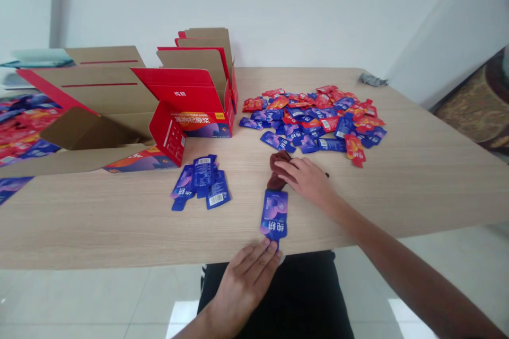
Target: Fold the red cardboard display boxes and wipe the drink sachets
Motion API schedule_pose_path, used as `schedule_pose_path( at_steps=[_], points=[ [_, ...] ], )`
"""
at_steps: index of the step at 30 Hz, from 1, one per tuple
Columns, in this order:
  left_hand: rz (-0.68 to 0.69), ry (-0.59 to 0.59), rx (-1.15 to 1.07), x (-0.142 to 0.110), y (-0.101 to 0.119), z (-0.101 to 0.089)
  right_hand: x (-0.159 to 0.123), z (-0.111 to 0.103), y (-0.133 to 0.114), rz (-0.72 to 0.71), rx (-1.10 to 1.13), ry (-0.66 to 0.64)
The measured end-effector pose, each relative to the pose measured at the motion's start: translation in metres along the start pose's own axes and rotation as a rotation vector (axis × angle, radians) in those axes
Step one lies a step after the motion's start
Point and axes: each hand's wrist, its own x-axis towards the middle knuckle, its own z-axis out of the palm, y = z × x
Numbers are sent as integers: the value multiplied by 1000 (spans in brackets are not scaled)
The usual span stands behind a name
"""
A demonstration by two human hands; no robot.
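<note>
A blue sachet [274, 214] lies lengthwise near the table's front edge. My left hand [244, 275] is at that edge with its fingers stretched flat, the fingertips touching the sachet's near end. My right hand [308, 180] rests on the table just beyond the sachet, fingers loosely bent over a dark red cloth-like lump [277, 165]; what it holds I cannot make out. A small stack of blue sachets [201, 183] lies to the left. A large heap of blue and red sachets [316, 116] lies behind my right hand.
Open red and brown cardboard boxes [191, 100] stand at the back left of the wooden table [417, 169], with a flattened carton [79, 122] beside them. More sachets [22, 127] lie at the far left. A grey object [371, 80] sits at the far right corner.
</note>
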Motion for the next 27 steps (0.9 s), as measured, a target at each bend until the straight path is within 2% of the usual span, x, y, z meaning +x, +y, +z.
schedule_pose_path(
  at_steps=[3, 6, 8, 10, 13, 15, 17, 19, 21, 24, 27],
  points=[
    [-20, 22, -34, -1, 1, 3, -16, -15, -25, 36, 127, 96],
    [-43, 15, -87, -2, 1, 4, -44, -15, -57, -135, 246, -38],
    [-55, 8, -111, -3, 1, 5, -56, -5, -66, -222, 257, -123],
    [-50, 0, -107, -3, 1, 6, -55, 9, -60, -205, 227, -144],
    [-41, 8, -87, -4, 1, 7, -30, 22, -30, -134, 134, -122],
    [-42, 24, -85, -4, 1, 9, -9, 20, -10, -101, 51, -105],
    [-43, 34, -81, -5, 1, 10, 4, 10, 0, -46, -10, -42],
    [-46, 52, -79, -5, 1, 10, 4, -4, -7, 18, 15, 64],
    [-49, 61, -92, -5, 2, 11, -10, -15, -26, 17, 111, 105],
    [-75, 46, -139, -6, 3, 13, -41, -16, -60, -178, 216, -66],
    [-95, 44, -164, -7, 4, 13, -56, 0, -69, -268, 231, -163]
  ],
)
